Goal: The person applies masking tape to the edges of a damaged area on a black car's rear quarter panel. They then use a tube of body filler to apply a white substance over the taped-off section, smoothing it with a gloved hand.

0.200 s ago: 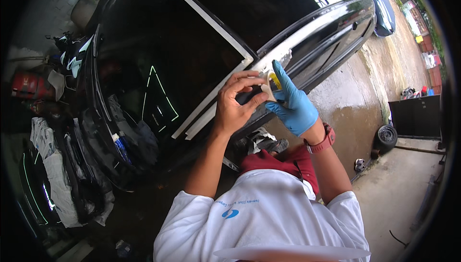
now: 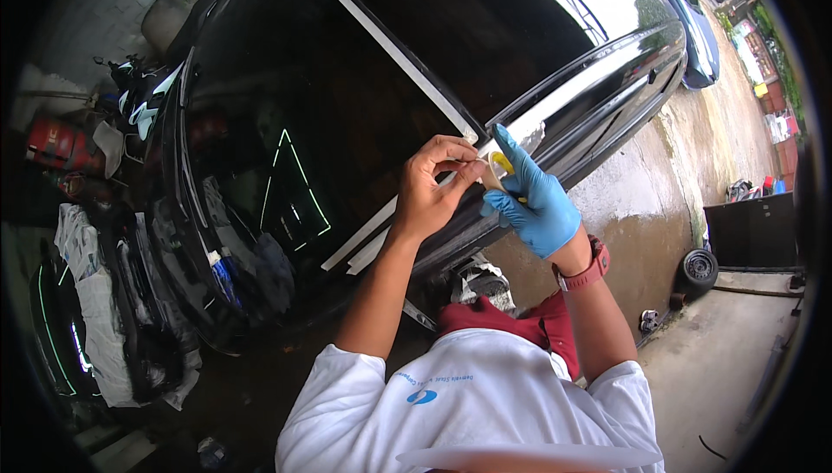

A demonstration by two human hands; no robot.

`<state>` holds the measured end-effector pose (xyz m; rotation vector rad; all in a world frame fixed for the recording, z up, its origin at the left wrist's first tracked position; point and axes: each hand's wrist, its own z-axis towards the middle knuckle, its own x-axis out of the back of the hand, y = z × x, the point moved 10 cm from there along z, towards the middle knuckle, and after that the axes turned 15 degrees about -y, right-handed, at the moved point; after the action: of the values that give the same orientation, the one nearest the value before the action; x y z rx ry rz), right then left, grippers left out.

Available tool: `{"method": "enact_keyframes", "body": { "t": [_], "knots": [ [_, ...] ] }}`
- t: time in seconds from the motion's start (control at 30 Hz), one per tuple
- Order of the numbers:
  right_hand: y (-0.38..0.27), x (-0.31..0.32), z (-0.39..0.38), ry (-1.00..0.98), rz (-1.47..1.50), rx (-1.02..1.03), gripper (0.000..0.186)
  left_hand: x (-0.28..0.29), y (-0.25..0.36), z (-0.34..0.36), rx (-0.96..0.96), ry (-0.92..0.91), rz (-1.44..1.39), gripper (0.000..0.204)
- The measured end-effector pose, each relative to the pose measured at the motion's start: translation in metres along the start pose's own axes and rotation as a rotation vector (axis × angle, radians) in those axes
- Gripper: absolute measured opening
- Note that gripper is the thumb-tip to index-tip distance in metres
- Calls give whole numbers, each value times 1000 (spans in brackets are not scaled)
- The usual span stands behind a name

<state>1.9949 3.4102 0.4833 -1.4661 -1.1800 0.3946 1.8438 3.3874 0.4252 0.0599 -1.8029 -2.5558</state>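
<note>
One tape roll (image 2: 491,179): the left hand (image 2: 431,184), at its nine o'clock, pinches its edge; the gloved right hand (image 2: 544,210), at four, grips it. One wheel (image 2: 698,270) lies farther toward four.

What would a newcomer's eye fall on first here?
Probably the bright blue glove on the right grip, right of centre, holding a pale tape roll. Next, the glossy black car filling the upper middle, with pale strips on it. Then the red wristwatch below the glove.
</note>
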Motion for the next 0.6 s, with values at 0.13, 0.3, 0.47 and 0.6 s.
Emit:
{"method": "enact_keyframes", "body": {
  "t": [0.13, 0.3, 0.47, 0.6],
  "knots": [
    [-14, 5, 33, -31, 153, 233, 62, 57, -27, 63, 88, 30, -115, 7],
    [9, 58, 35, 45, -3, 46, 55, 241, -30, 165, -12, 360, 357, 15],
    [42, 91, 4, 151, -160, -170, 55, 393, -75, 245, 195, 504, 673, 23],
    [29, 82, 20, 134, -252, -98, 48, 403, -107, 303, 302, 432, 733, 24]
  ]
}}
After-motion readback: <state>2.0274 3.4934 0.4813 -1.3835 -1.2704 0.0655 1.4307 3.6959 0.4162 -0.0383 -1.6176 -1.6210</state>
